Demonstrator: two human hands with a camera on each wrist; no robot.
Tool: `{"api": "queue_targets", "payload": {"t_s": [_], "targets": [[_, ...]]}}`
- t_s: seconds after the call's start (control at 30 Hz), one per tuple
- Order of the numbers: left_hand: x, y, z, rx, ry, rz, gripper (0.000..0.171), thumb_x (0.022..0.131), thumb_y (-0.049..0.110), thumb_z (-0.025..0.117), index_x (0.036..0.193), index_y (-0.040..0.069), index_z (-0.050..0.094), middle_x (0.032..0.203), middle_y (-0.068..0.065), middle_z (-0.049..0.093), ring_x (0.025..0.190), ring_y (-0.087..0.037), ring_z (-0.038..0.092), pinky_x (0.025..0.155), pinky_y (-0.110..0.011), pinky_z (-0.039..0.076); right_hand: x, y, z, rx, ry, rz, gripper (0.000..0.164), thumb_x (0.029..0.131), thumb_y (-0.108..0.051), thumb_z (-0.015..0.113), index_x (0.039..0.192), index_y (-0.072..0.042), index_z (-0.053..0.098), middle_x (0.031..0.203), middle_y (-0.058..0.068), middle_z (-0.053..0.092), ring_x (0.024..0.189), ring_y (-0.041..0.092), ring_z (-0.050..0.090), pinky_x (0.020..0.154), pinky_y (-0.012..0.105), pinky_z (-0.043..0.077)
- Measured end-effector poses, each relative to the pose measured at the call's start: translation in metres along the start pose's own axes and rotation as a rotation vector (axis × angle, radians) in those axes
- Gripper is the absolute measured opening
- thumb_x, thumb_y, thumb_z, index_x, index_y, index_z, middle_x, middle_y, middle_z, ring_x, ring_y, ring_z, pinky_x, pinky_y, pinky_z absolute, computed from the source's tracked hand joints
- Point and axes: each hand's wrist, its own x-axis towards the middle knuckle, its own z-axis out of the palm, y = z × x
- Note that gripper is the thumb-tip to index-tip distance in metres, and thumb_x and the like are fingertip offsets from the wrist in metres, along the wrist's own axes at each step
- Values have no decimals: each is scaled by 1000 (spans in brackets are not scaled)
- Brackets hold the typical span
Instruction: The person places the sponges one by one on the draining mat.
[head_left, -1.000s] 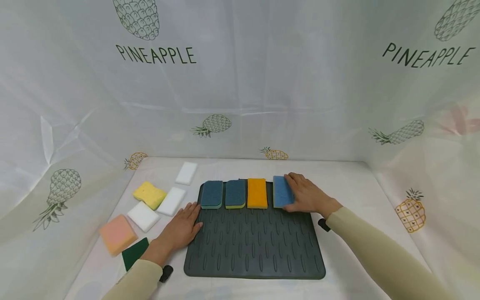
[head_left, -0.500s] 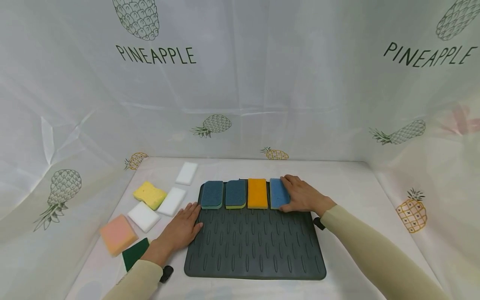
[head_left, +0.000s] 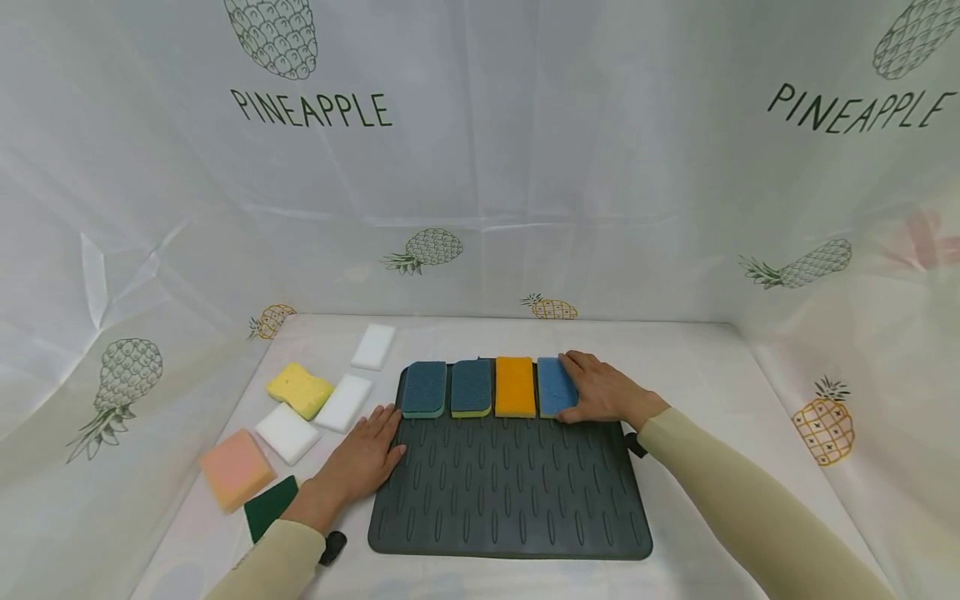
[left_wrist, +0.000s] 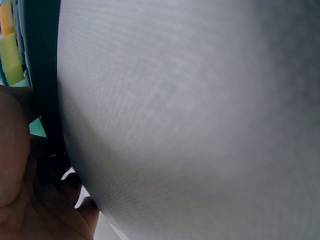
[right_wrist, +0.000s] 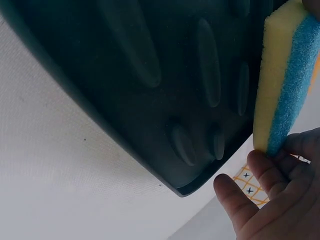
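Observation:
My right hand (head_left: 609, 392) holds a blue sponge (head_left: 553, 388) by its ends, thumb at the near end and fingers at the far one. The right wrist view shows that sponge's yellow foam layer (right_wrist: 272, 75) down against the ridged dark grey mat (head_left: 510, 500), blue side away from it. Left of it along the mat's far edge lie an orange sponge (head_left: 514, 387) and two dark blue scouring sponges (head_left: 471, 387), all parallel. My left hand (head_left: 358, 460) rests with straight fingers at the mat's upper left edge, its fingertips beside the leftmost sponge.
Left of the mat lie a yellow sponge (head_left: 299, 391), several white sponges (head_left: 288, 432), a thick pink-and-orange sponge (head_left: 237, 469) and a dark green pad (head_left: 268, 505), partly behind the left forearm. A white pineapple-printed sheet (head_left: 480, 167) hangs behind the table.
My right hand has slid the blue sponge left, closer to the orange one, narrowing the gap and straightening it. My left hand has stayed in place.

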Motion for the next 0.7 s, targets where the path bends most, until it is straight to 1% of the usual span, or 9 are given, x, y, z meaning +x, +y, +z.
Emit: {"api": "queue_targets", "payload": {"t_s": [0.4, 0.7], "targets": [[1, -1, 2, 3, 4, 1, 62, 109, 27, 58, 156, -10, 41, 164, -30, 39, 154, -47, 34, 124, -62, 33, 1, 0, 0, 10, -4, 3, 112, 84, -62, 74, 162, 5, 31, 165, 28, 35, 148, 47, 42, 117, 63, 42], [1, -2, 2, 7, -4, 0, 63, 109, 27, 58, 157, -10, 40, 164, -30, 38, 155, -48, 34, 124, -62, 33, 4, 0, 2, 21, -31, 20, 113, 84, -64, 74, 163, 4, 30, 166, 28, 33, 149, 48, 40, 118, 63, 40]]}}
